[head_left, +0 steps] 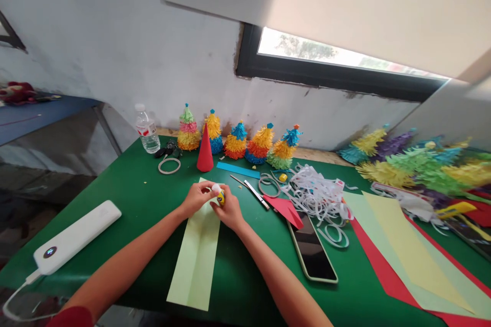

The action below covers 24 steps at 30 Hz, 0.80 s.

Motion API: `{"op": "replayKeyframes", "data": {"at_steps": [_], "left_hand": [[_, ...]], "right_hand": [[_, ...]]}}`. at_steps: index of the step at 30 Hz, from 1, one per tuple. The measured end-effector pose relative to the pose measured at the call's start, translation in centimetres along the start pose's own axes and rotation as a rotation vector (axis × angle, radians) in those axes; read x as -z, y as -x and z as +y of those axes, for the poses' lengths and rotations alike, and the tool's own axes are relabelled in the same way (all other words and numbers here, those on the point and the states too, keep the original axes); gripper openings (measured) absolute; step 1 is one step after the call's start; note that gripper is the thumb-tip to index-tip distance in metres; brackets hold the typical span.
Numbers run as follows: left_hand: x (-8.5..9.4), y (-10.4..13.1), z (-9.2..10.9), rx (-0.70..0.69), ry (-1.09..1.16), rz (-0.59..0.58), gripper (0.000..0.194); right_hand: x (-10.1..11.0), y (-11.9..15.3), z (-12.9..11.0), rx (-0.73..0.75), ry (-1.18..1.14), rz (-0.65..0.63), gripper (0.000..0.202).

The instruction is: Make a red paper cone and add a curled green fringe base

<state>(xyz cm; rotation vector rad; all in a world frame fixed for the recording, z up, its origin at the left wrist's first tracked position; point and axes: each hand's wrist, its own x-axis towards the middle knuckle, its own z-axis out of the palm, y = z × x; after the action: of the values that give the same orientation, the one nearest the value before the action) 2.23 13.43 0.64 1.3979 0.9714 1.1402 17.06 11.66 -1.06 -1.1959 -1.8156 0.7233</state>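
Observation:
A small glue stick with a yellow label and a white end is held between both hands over the paper. My right hand is closed around its labelled body. At the white end, the fingers of my left hand are pinched together. Beneath both hands lies a long pale green paper strip with a lengthwise crease; its far end is partly covered by the hands. Just beyond stands a red paper cone, upright, beside a flat blue paper strip.
Several fringed paper trees line the wall, with a water bottle to their left. A white power bank lies at left. On the right are a phone, shredded white paper strips and coloured sheets.

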Motion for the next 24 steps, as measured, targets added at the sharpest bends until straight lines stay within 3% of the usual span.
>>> {"op": "replayKeyframes", "data": {"at_steps": [4, 9, 13, 17, 21, 24], "left_hand": [[0.6, 0.1, 0.6, -0.099, -0.086, -0.107, 0.042], [1.5, -0.1, 0.9, -0.140, -0.144, -0.294, 0.043], [1.5, -0.3, 0.8, -0.110, -0.102, -0.275, 0.050], [1.9, 0.1, 0.1, -0.208, -0.561, -0.248, 0.057], [1.8, 1.2, -1.3, -0.309, -0.952, -0.393, 0.058], [0.9, 2.0, -2.2, -0.282, -1.075, -0.380, 0.056]], "right_hand": [[0.4, -0.3, -0.3, 0.013, -0.093, -0.015, 0.037], [1.3, -0.4, -0.7, -0.029, -0.384, -0.215, 0.043], [2.2, -0.6, -0.2, -0.203, -0.674, -0.293, 0.032], [3.8, -1.4, 0.7, -0.214, -0.847, -0.147, 0.025], [5.2, -2.1, 1.2, -0.176, -0.724, 0.123, 0.025], [4.9, -2.5, 1.7, -0.187, -0.622, 0.333, 0.033]]}}
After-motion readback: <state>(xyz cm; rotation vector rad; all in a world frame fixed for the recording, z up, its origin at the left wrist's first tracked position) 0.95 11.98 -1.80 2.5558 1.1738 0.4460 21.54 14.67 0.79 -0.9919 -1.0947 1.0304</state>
